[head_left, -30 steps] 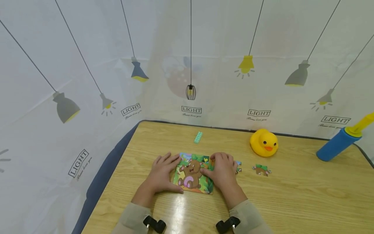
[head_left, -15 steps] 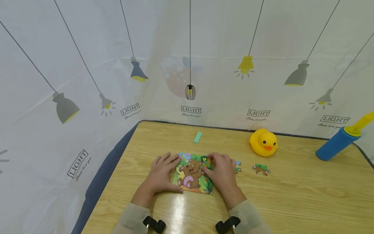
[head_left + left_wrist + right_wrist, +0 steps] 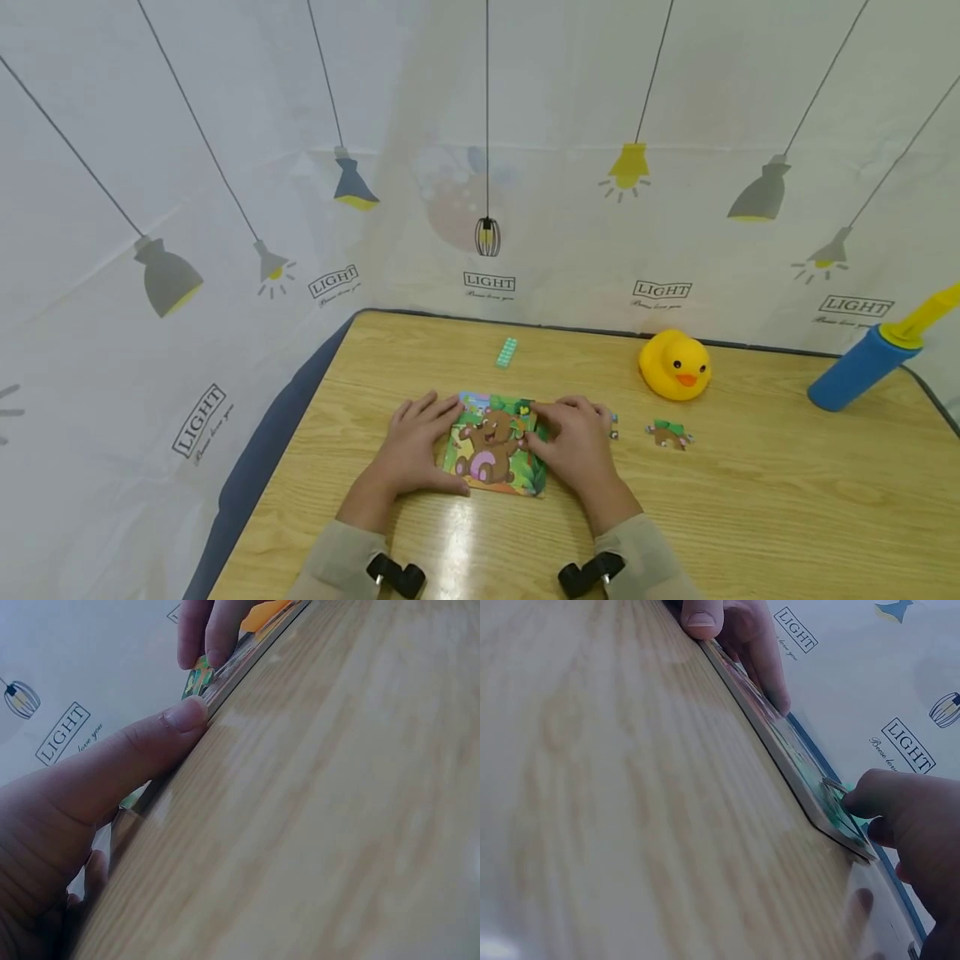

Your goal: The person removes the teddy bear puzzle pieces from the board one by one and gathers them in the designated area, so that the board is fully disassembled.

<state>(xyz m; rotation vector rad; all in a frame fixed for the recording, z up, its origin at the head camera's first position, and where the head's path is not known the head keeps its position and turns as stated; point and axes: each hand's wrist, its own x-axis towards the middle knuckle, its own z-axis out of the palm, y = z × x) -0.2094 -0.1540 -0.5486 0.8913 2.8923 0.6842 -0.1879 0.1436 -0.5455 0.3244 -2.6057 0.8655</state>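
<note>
A square jigsaw puzzle [image 3: 487,454] of a brown bear in a green scene lies on the table between both hands. My left hand [image 3: 411,446] rests spread along its left side, thumb at the near edge and fingertips at the far left corner. My right hand [image 3: 579,437] pinches a green puzzle piece [image 3: 198,678] between thumb and fingers at the puzzle's right side. In the right wrist view this puzzle piece [image 3: 835,799] stands tilted, one edge raised above the board. Fingers hide part of the piece in the head view.
A loose puzzle piece [image 3: 670,434] lies to the right, and another loose piece [image 3: 614,427] shows partly behind my right hand. Farther back are a yellow rubber duck [image 3: 674,365], a small green dotted strip [image 3: 506,352] and a blue and yellow pump [image 3: 862,367].
My right hand has shifted slightly right, and its fingers now show a tilted piece at the puzzle's right side. My left hand has stayed in place.
</note>
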